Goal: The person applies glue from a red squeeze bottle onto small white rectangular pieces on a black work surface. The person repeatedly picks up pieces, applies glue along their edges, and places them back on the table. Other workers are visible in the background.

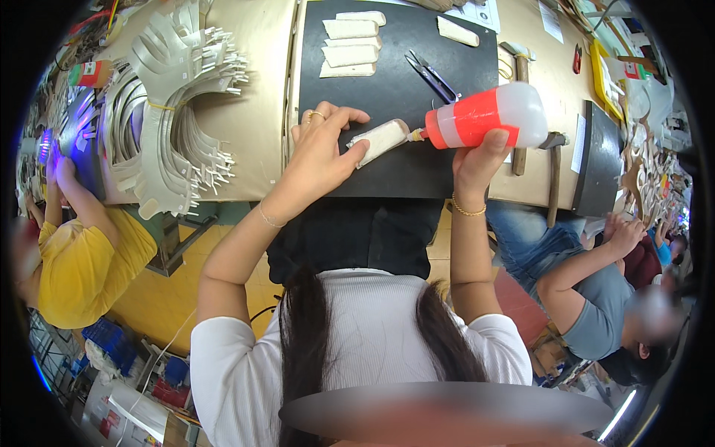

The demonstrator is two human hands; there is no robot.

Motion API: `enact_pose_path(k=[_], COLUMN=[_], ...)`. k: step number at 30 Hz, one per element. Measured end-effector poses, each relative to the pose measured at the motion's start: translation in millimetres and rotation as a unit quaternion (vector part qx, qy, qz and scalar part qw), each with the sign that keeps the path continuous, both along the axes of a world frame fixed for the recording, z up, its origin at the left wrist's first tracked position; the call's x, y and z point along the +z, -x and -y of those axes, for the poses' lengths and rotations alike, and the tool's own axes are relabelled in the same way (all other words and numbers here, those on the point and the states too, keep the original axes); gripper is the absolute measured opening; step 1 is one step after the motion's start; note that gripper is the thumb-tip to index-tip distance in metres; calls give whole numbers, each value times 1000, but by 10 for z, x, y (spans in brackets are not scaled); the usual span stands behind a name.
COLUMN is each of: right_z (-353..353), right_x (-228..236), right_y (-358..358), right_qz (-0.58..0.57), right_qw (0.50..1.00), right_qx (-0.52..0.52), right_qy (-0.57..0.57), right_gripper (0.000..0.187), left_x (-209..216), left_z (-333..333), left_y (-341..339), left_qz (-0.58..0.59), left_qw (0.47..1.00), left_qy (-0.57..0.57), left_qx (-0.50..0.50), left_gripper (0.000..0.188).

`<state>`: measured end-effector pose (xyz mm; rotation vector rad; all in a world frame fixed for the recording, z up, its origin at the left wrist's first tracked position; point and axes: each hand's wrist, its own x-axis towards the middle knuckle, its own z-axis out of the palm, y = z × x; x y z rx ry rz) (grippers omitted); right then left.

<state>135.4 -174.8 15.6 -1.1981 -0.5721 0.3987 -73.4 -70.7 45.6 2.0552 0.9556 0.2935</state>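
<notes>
My right hand (480,160) is closed round a translucent squeeze bottle (529,112) with a red band and red cap, tipped on its side. Its nozzle points left and meets the right end of a small cream padded piece (383,143) on the black mat (417,175). At the left end of that piece, my left hand (324,149) pins it with thumb and fingers. Beyond my hands lie several similar cream pieces (351,55) in a stack, and another cream piece (458,31) sits apart at the far right. Dark thread snips (433,78) rest on the mat.
A large bundle of pale curved strips (160,112) covers the table to the left. Two hammers (521,112) (554,175) lie right of the mat, near a second black mat (599,160). Co-workers sit on both sides, one in a yellow shirt (97,261), one in grey-blue (588,298).
</notes>
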Motion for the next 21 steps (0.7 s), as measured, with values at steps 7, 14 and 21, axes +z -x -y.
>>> enact_pose_path(k=[7, 14, 21], right_z=[127, 146, 284], right_x=[-167, -23, -210], right_y=[185, 439, 630], right_qz=[103, 79, 34], right_qw=[993, 996, 991], right_qx=[-55, 7, 113], right_qy=[22, 41, 61], right_gripper=[93, 96, 95], left_x=[-9, 22, 0], left_z=[-14, -5, -13], left_y=[-17, -28, -28], left_qz=[-4, -18, -13], left_qw=[1000, 1000, 1000], left_qy=[-2, 5, 2], left_qx=[3, 7, 2], left_gripper=[35, 36, 35])
